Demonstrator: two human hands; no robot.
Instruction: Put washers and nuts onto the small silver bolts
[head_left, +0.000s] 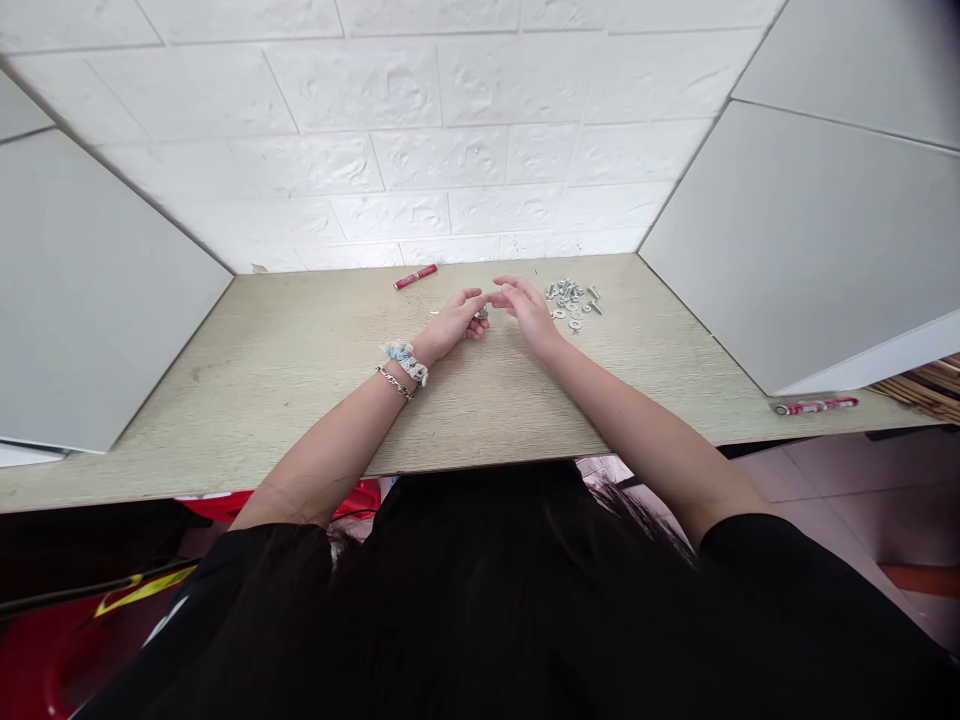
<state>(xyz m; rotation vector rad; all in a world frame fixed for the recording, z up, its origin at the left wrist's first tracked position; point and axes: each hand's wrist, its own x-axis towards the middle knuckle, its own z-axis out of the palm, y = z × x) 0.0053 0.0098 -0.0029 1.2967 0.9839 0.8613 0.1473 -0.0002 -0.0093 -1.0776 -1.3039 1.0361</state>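
Note:
My left hand [452,326] is closed around a small shiny metal piece [481,314], which looks like a bolt head or washer; the fingers hide most of it. Close beside it, my right hand [527,312] reaches in from the right with its fingers stretched and apart. Its fingertips are at the left thumb, and I cannot tell whether they touch the metal piece. Just right of the right hand lies a loose pile of silver bolts [568,291], with several flat washers [575,324] at its near side.
A red marker-like tube [415,277] lies near the white brick wall [480,155]. Another red tube [816,406] rests by the right front edge of the wooden tabletop [315,400]. Grey panels [97,270] stand at the left and right sides.

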